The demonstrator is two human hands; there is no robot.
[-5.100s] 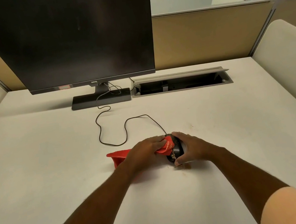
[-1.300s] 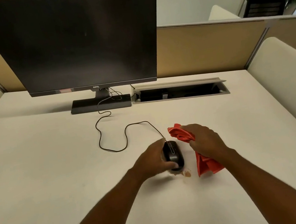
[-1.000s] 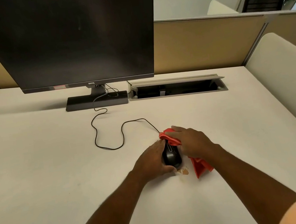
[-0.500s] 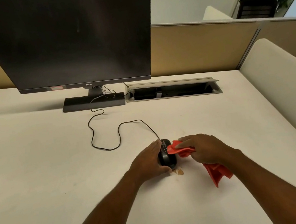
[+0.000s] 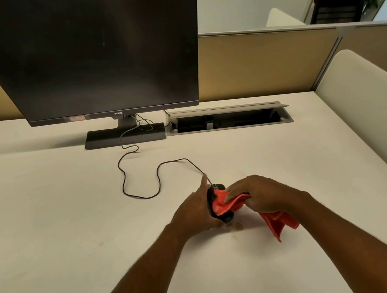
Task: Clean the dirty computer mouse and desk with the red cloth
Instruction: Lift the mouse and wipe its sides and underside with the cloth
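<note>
- Left hand (image 5: 195, 211) fingers wrap the black wired mouse (image 5: 225, 218).
- Right hand (image 5: 261, 194), at the mouse's 3 o'clock, pinches the red cloth (image 5: 223, 203) onto it (tail hanging).
- Brown stain (image 5: 237, 226) at the mouse's 5 o'clock on the desk (image 5: 59, 216).

Single head-worn wide-angle view, looking forward and down across the pale off-white table (image 5: 47, 218). Forearms enter from the bottom edge, close in. Black flat-screen monitor (image 5: 97, 50) and tan partition panels (image 5: 262, 60) fill the far end.
</note>
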